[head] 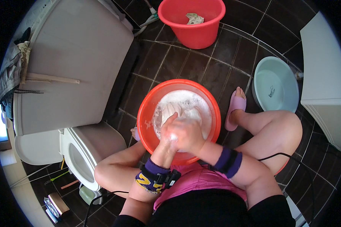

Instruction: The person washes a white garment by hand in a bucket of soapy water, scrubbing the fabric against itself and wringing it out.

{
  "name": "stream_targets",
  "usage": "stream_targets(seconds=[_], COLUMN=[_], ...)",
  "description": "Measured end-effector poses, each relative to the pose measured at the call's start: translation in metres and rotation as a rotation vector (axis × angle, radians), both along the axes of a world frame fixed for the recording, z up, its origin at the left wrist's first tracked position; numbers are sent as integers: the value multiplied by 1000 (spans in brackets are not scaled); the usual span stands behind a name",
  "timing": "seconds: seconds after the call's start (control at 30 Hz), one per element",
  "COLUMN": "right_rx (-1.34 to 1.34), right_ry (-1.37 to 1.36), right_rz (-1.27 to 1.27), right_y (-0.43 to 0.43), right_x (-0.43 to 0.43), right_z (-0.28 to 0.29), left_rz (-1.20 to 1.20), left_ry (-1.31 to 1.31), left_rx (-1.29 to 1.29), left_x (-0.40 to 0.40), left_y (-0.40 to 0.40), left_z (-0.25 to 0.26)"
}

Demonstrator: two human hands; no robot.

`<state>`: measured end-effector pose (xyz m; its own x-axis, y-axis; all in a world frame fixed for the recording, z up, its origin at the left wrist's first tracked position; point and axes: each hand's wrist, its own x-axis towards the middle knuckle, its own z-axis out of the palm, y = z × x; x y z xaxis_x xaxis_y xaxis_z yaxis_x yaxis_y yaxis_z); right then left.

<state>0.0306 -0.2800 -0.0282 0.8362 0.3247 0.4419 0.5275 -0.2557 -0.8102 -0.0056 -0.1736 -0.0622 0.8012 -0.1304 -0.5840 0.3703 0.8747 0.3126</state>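
A red plastic basin (144, 113) stands on the floor between my legs, holding sudsy water (187, 96). White cloth (170, 110) lies partly in the foam. Just above its near half my left hand (168, 130) and my right hand (189, 132) press together, both wet, with a little foam between them. My right hand is blurred and covers part of the left. White material shows right beyond my fingers; whether they grip it is hidden. Dark wristbands with black straps circle both forearms.
A red bucket (199, 37) with a light cloth (194, 19) inside stands ahead. An oval pale-blue basin (275, 82) is on the right, beside a white cabinet (324, 68). At left are a toilet (82, 161) and a large grey-white panel (74, 62). Cables run from both arms.
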Motion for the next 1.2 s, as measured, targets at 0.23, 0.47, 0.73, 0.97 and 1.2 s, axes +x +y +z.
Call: stream_targets(seconds=[0.23, 0.47, 0.73, 0.97, 1.2], right_rx=[-45, -125, -212, -2, 262], right_ry=[24, 228, 244, 690, 1062], right_rz=[48, -107, -140, 36, 284], right_y=[-2, -16, -16, -46, -76], right_x=[-11, 18, 23, 57, 74], right_z=[25, -9, -7, -22, 4], left_rz=[330, -75, -31, 95, -205], left_ry=[-426, 178, 130, 45, -176], left_rx=[184, 204, 206, 504, 902], left_x=[-5, 11, 3, 3, -2], left_y=[-33, -20, -11, 47, 59], left_z=[-6, 36, 34, 39, 71])
